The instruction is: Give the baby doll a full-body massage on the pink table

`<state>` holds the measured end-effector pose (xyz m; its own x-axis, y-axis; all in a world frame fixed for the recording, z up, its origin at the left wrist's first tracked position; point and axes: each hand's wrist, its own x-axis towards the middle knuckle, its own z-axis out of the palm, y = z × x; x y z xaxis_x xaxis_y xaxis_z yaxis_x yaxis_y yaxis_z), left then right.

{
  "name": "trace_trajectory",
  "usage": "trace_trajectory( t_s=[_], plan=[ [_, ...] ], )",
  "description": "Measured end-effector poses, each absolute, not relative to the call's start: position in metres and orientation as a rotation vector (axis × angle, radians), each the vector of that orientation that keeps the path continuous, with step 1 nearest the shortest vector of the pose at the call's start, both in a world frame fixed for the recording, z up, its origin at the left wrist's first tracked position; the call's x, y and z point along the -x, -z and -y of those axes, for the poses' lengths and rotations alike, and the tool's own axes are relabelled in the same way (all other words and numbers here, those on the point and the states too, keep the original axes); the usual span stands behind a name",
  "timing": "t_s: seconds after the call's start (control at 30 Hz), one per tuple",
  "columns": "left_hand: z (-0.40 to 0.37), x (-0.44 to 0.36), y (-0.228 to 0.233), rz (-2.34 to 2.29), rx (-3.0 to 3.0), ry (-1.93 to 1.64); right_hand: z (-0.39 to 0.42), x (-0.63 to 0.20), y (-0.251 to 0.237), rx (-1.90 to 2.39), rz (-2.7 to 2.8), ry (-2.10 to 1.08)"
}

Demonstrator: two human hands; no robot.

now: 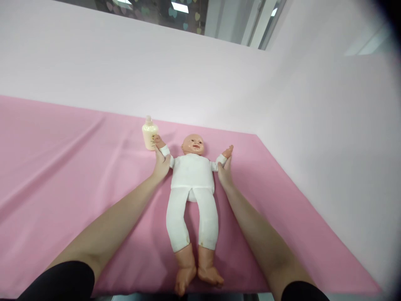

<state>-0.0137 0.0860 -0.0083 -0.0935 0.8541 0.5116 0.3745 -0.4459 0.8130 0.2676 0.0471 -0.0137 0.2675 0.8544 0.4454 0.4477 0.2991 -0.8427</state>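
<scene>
So count-wise: one baby doll (191, 175), one cream bottle (149, 135), one pink sheet (62, 167), and two bare hands, both the wearer's own. That's it.

The doll lies on its back on the sheet, right between the two hands, head pointing away from the person, feet toward them. It's in a white suit, with both arms stretched out sideways.

Hard-to-see stuff: the doll's toes sit right at the near edge of the sheet and are a bit smeared. The bottle's label is too small to read. The doll's left-side upper arm is partly covered by the left hand (162, 164). The black sleeves get cut off by the bottom of the frame.

Poses: both forearms run straight out, converging on the doll. The left hand is wrapped around the doll's arm near the wrist, fingers closed on it, thumb up along it. The bottle stands just beyond that hand, almost touching the doll's little fist. The right hand (224, 172) grips the doll's other arm the same way, fingers together, pinching around the cuff.
</scene>
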Motion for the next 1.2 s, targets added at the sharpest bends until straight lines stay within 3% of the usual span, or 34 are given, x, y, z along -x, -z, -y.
trace_trajectory(
  t_s=[0.57,1.2],
  plan=[
    [-0.07,0.004,-0.01,-1.741,-2.179,-0.848,-0.044,-0.263,0.011,1.482,1.683,-0.273],
    [-0.079,0.004,-0.006,-1.811,-2.111,-0.896,-0.046,-0.264,0.009,1.618,1.636,-0.31]
  ],
)
